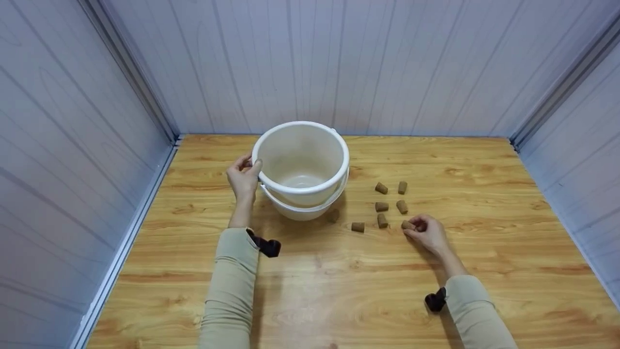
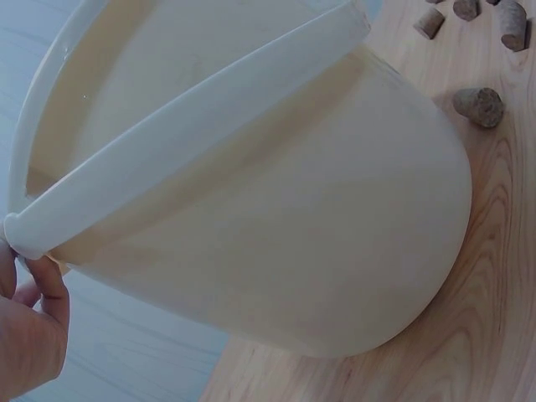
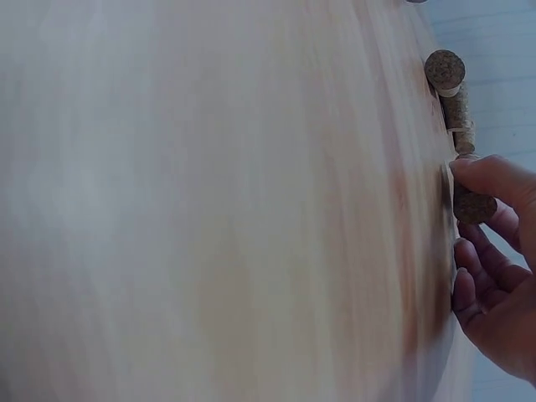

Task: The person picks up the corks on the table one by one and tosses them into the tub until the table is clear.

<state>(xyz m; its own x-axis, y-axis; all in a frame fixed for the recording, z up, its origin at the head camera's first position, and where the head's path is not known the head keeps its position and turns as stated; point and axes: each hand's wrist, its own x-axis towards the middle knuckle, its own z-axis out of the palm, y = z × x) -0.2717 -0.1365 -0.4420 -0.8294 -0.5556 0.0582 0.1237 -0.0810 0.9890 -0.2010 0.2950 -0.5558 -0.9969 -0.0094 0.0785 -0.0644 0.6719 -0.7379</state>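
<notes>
A white bucket point(image 1: 302, 203) stands left of the middle of the table in the head view, its inside bare and its handle hanging down in front. My left hand point(image 1: 243, 183) grips the left side of the bucket's rim, thumb over the edge; the left wrist view also shows fingers point(image 2: 52, 289) at the rim near the handle's end. To the right, my right hand point(image 1: 430, 236) pinches a brown cork stopper point(image 3: 476, 207) between thumb and fingers, low over the table. Several other cork stoppers point(image 1: 381, 207) lie loosely grouped between the hand and the bucket.
One cork stopper point(image 1: 334, 215) lies in shadow close to the bucket's base. The wooden table point(image 1: 310, 300) is bounded by pale panel walls point(image 1: 315, 68) at the back and both sides. Dark wrist cameras point(image 1: 270, 247) stick out from the sleeves.
</notes>
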